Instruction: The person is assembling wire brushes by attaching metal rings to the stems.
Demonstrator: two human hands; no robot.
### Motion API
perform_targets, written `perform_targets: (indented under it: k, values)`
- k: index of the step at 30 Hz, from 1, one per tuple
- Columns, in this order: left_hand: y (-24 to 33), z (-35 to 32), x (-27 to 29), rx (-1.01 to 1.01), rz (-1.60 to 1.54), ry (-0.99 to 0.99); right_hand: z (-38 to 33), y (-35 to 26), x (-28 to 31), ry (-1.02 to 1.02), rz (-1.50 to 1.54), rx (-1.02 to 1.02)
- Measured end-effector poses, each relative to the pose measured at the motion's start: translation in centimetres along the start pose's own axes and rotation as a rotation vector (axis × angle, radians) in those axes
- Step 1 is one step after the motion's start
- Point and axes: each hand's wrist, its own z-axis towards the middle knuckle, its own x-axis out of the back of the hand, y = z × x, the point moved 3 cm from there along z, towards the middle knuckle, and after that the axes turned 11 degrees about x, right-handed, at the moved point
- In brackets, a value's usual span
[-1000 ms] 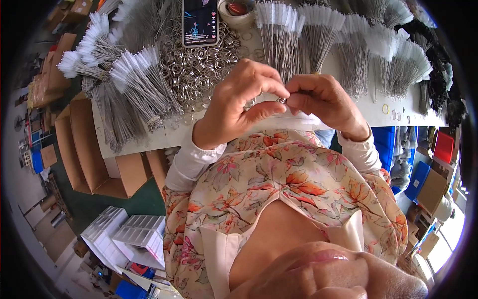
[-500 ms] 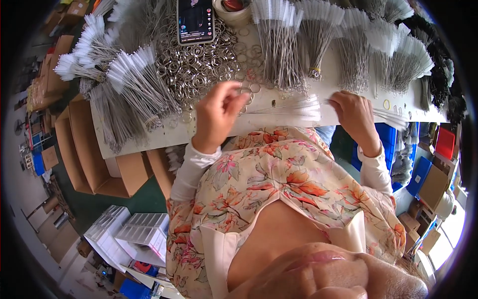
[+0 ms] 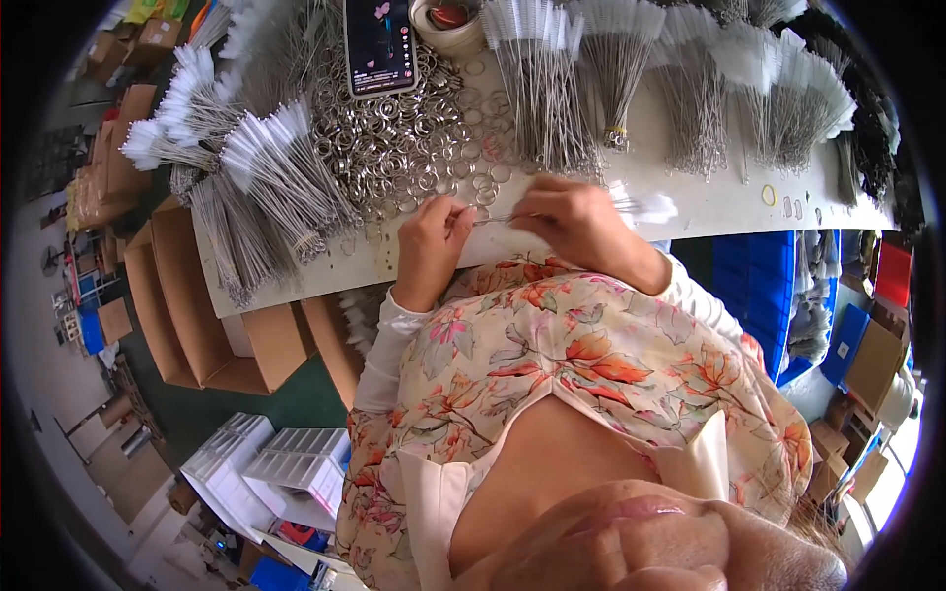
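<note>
My left hand (image 3: 432,239) is at the table's front edge, thumb and fingers pinched together. Whatever small thing they hold is too small to make out. Close on its right, my right hand (image 3: 581,225) is closed around the thin wire stem of a brush. White bristles (image 3: 650,207) stick out to the right, behind that hand. A short length of wire shows between the two hands. Beyond my fingers lie loose metal split rings (image 3: 485,185), part of a large pile (image 3: 394,148).
Bundles of wire brushes stand at the left (image 3: 281,182) and along the back (image 3: 542,89). A phone (image 3: 381,49) lies on the ring pile beside a round tub (image 3: 448,34). Cardboard boxes (image 3: 202,305) are below the table at left, blue bins (image 3: 754,295) at right.
My right hand has moved left from the table's right side, bringing a brush close to my left hand. My left hand has drawn back slightly from the loose rings.
</note>
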Motion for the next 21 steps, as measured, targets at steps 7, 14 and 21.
perform_targets:
  k: [7,14,21]
  values:
    - [2.6,1.5,2.6,0.027,-0.58,-0.157,2.3,-1.1,-0.8,-0.076,-0.049,0.017]
    - [4.8,2.9,5.5,-0.161,-0.65,-0.393,3.9,-1.2,1.9,-0.168,0.43,-0.1]
    - [5.9,2.8,6.6,-0.213,-0.638,-0.411,4.3,-1.7,2.0,-0.167,0.561,-0.133]
